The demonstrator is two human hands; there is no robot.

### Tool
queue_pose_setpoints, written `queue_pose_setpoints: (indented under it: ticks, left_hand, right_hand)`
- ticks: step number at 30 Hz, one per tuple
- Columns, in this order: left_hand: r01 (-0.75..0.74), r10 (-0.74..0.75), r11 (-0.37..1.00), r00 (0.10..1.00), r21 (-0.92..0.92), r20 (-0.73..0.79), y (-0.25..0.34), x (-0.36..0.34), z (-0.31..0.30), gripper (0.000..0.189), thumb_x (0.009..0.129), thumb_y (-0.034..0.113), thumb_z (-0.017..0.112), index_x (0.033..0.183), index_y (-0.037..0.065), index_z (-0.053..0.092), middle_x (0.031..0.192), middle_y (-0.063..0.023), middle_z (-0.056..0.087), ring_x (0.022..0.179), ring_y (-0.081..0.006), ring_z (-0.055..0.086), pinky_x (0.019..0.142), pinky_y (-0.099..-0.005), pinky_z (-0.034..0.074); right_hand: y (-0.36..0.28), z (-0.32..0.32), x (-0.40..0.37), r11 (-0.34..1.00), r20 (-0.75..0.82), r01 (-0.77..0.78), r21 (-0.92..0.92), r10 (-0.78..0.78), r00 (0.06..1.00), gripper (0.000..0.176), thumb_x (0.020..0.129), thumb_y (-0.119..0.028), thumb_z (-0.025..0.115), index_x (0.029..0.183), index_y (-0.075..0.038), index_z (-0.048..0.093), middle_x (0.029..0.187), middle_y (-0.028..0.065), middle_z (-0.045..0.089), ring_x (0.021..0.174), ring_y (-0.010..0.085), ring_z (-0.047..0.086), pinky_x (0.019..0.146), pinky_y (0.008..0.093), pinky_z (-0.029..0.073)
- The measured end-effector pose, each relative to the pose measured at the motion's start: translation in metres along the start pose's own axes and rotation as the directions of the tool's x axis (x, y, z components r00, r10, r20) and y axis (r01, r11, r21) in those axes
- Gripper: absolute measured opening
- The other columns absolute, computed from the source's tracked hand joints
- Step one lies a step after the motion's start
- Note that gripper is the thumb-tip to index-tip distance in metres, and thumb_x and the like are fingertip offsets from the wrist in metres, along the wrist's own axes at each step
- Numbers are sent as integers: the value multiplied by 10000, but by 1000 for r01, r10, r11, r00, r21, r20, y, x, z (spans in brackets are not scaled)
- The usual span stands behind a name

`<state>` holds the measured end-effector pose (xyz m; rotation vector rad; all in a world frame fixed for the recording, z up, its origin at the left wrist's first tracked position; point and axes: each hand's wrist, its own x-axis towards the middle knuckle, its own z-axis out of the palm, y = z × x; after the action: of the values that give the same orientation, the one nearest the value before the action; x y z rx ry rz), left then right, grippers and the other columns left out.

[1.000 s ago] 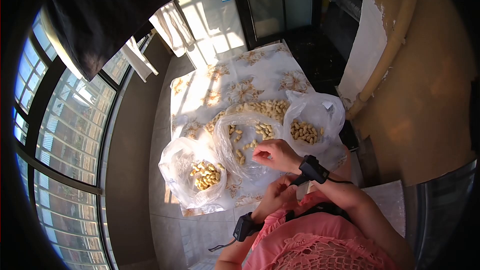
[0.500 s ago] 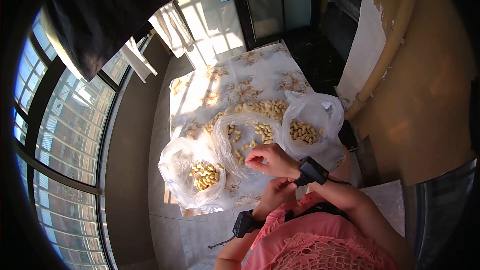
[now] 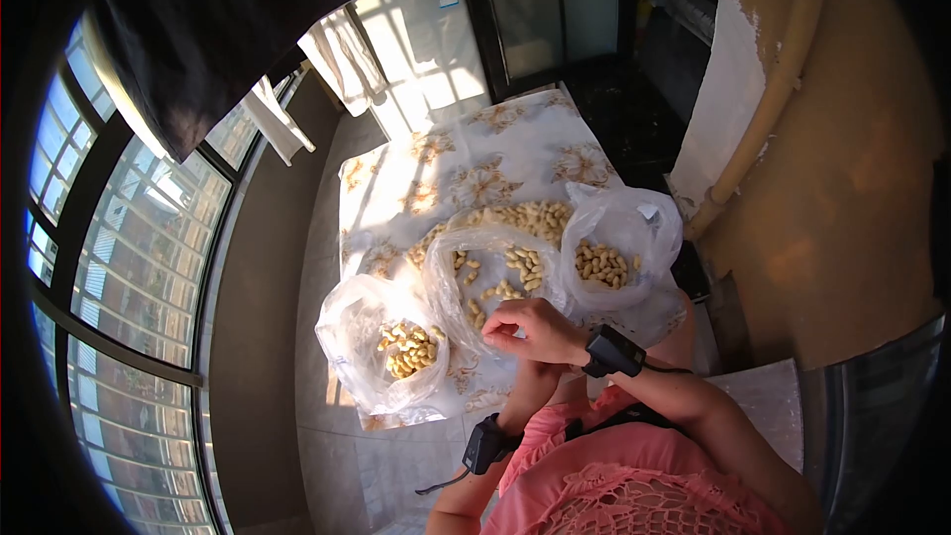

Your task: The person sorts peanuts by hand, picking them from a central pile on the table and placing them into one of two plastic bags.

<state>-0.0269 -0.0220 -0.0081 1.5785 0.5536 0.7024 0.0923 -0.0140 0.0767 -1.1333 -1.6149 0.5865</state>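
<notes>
My right hand [image 3: 536, 328] is held over the near edge of the middle clear plastic bag [image 3: 443, 287], its fingers curled inward; whatever they might hold does not show. Beneath it is my left hand [image 3: 535, 382], close to the right wrist, with its fingers hidden behind the right hand. Unshelled peanuts [image 3: 523, 264] lie in the middle bag. On the left, a second plastic bag [image 3: 343, 322] contains yellowish peanuts [image 3: 408, 349]. The third bag [image 3: 649, 218], at the right, also has peanuts [image 3: 601, 266] in it.
A flowered cloth covers the table [image 3: 500, 144]. Loose peanuts [image 3: 530, 216] are heaped behind the middle bag. Windows [image 3: 149, 248] line the left side, dark cloth [image 3: 228, 30] hangs at upper left, and a pipe [image 3: 768, 119] runs along the right wall.
My right hand has dropped slightly toward me, its fingers more curled. My left hand's fingers, earlier seen at the right wrist strap, are now hidden beneath the right hand.
</notes>
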Motion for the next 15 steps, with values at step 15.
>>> queue_pose_setpoints:
  ticks: [15]
  left_hand:
    - [-88, 248, 926, 874, 366, -417, 62, 72, -50, 91, 936, 7, 581, 1008, 26, 634, 885, -106, 683, 731, -202, 667, 638, -309, 517]
  right_hand:
    - [24, -4, -6, 979, -291, -70, -193, 11, 957, 310, 831, 33, 644, 1130, -33, 597, 1062, 133, 608, 951, 298, 629, 800, 364, 520]
